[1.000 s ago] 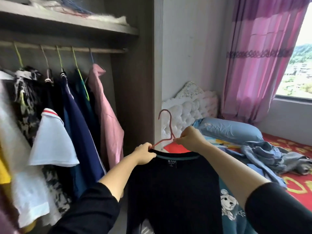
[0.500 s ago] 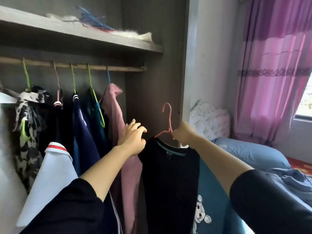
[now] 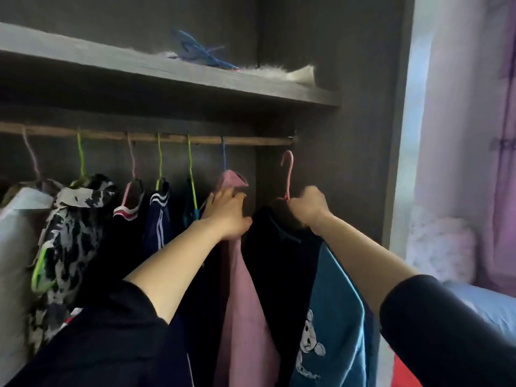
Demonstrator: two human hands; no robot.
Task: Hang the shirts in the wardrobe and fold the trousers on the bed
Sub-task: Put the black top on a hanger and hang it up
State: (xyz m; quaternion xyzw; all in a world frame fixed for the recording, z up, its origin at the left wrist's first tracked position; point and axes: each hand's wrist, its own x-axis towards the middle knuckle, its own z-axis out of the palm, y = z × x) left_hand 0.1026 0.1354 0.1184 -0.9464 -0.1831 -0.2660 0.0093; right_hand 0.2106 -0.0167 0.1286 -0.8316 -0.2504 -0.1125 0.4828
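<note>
A black and blue shirt (image 3: pixel 282 263) with a small bear print hangs from a pink hanger (image 3: pixel 288 174). My right hand (image 3: pixel 308 208) grips that hanger at its neck. The hook sits just below the right end of the wooden rail (image 3: pixel 173 138), apart from it. My left hand (image 3: pixel 227 216) rests against a pink shirt (image 3: pixel 243 297) that hangs from the rail on a blue hanger, and pushes it to the left.
Several garments on green and pink hangers fill the rail to the left. A shelf (image 3: pixel 195 79) above holds spare blue hangers (image 3: pixel 201 51). The wardrobe's side panel (image 3: pixel 351 163) stands close on the right. A pillow (image 3: pixel 485 305) and pink curtain (image 3: pixel 502 163) lie beyond.
Both hands have risen and moved into the wardrobe. The hanger's hook is now close under the rail. My left hand has left the black shirt and moved onto the pink shirt.
</note>
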